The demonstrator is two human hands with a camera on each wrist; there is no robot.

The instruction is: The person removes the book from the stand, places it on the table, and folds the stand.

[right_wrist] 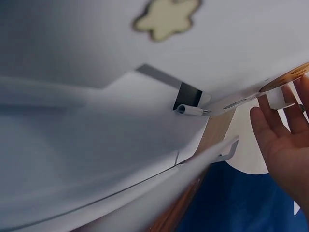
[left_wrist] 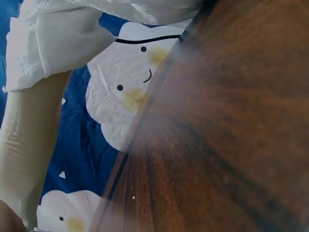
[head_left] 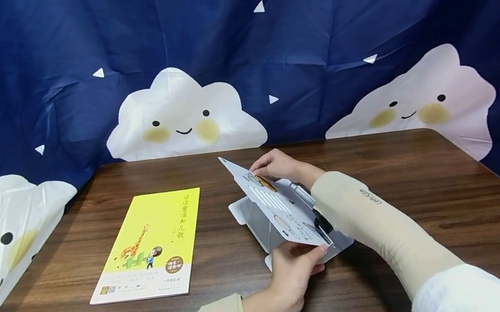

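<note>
A white book stand with cartoon prints and lettering stands on the table, its panel tilted up over a pale grey base. The left hand grips the panel's near lower corner, thumb on top and fingers beneath. Along the far edge, the right hand pinches the panel beside an orange print. From the right wrist view, the right hand's fingers are at that edge, and a pale bar crosses below the panel. The left wrist view does not show the left hand's grip.
A yellow book with a giraffe on its cover lies flat to the left of the stand. The dark wooden table extends to the right. Behind it hangs a blue curtain with smiling clouds.
</note>
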